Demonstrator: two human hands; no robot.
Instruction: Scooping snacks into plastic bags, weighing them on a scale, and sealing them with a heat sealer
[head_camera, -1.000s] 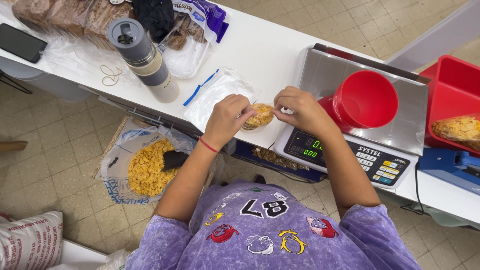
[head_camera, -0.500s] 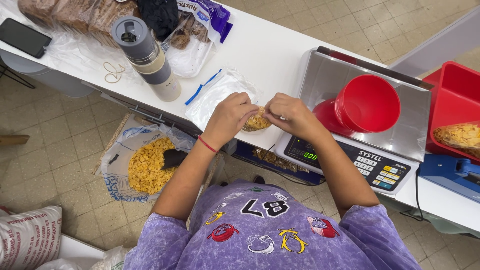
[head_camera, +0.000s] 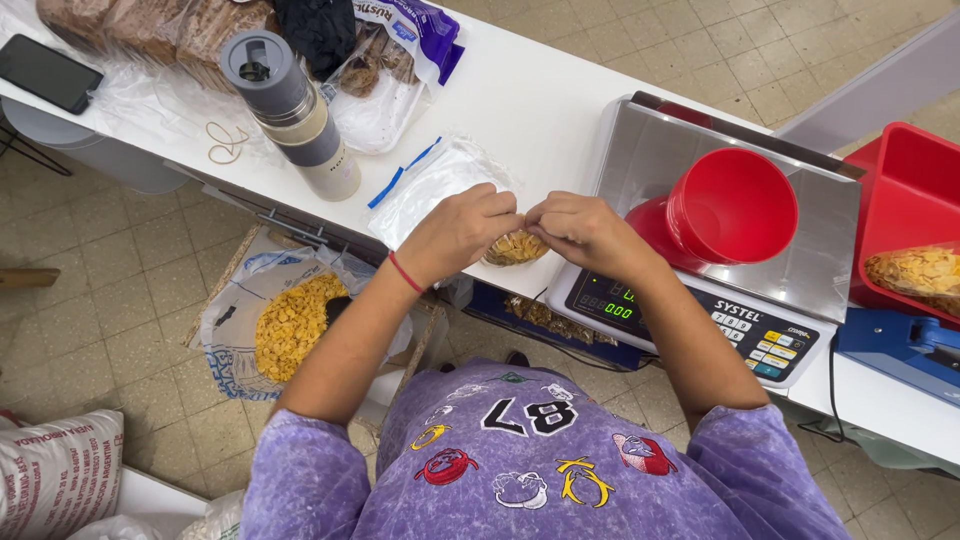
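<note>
A small clear bag (head_camera: 515, 247) of yellow flakes is pinched at its top betw. both hands, right at the near edge of the white counter (head_camera: 540, 110). Left hand (head_camera: 458, 230) is curled, fingertips closed on the bag's neck; right hand (head_camera: 580, 228) likewise, fingers bunched tight on the same spot, thumbs nearly touching. A red band is seen on the left wrist. Just behind the hands, a stack of empty zip bags (head_camera: 425, 185) w/ blue strips is laid flat. To the right, a scale (head_camera: 640, 160) w/ steel pan, and a red scoop (head_camera: 725, 205) tipped on its side on it. Far right, a red tub (head_camera: 900, 165) w/ another filled bag (head_camera: 920, 272) inside. Left on the counter, a grey-lidded flask (head_camera: 290, 110), a rubber band (head_camera: 228, 142), a phone (head_camera: 45, 72). Below the counter, an open sack (head_camera: 290, 320) of the same flakes is seen on the floor.
</note>
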